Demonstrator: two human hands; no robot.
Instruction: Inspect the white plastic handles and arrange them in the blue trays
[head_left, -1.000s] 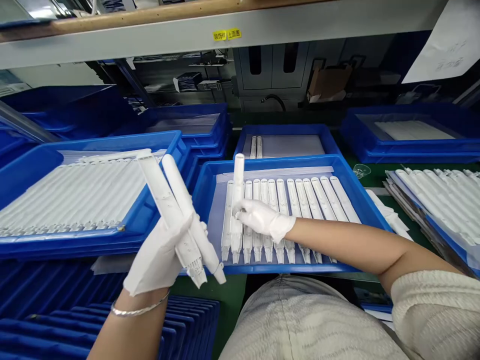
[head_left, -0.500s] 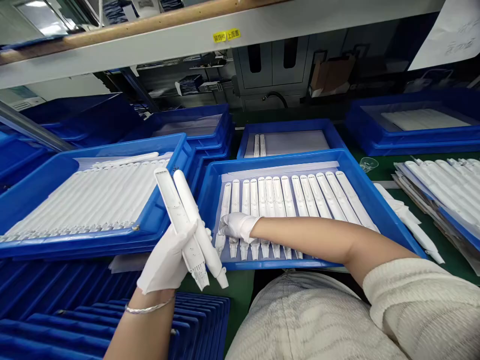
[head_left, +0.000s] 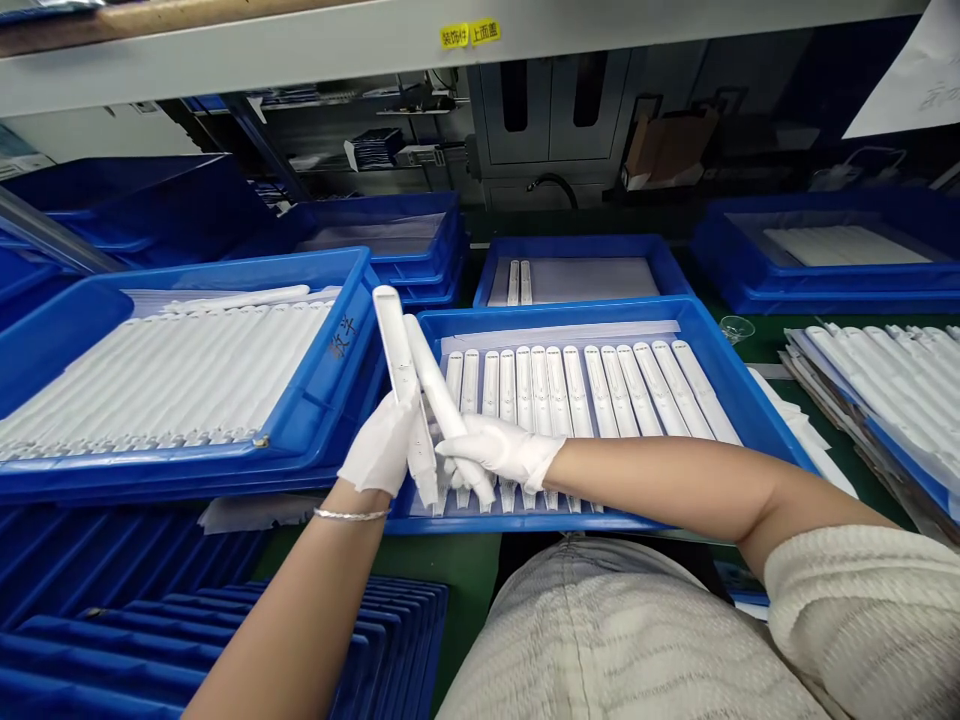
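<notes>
My left hand (head_left: pixel 381 442), in a white glove, is closed on a long flat white plastic housing (head_left: pixel 396 340) that stands steeply upright. Leaning against it is a second, rounder white plastic housing (head_left: pixel 435 380). The gloved fingers of my right hand (head_left: pixel 504 450) are wrapped round the lower part of this second piece. Whether the left fingers also touch it I cannot tell. Both hands are above the left end of a blue tray (head_left: pixel 712 330), where a row of similar white housings (head_left: pixel 577 390) lies side by side; my right forearm hides part of them.
A higher blue tray (head_left: pixel 315 400) full of white parts stands to the left, above nested blue trays (head_left: pixel 405 620). Behind is a blue tray (head_left: pixel 577 245) with two narrow white parts. White parts on sheets (head_left: pixel 892 370) lie right. A shelf beam (head_left: pixel 300 50) crosses above.
My left hand has moved right and slightly up with the white housings, over the tray. My right hand has come off the row in the tray and taken hold of the rounder housing.
</notes>
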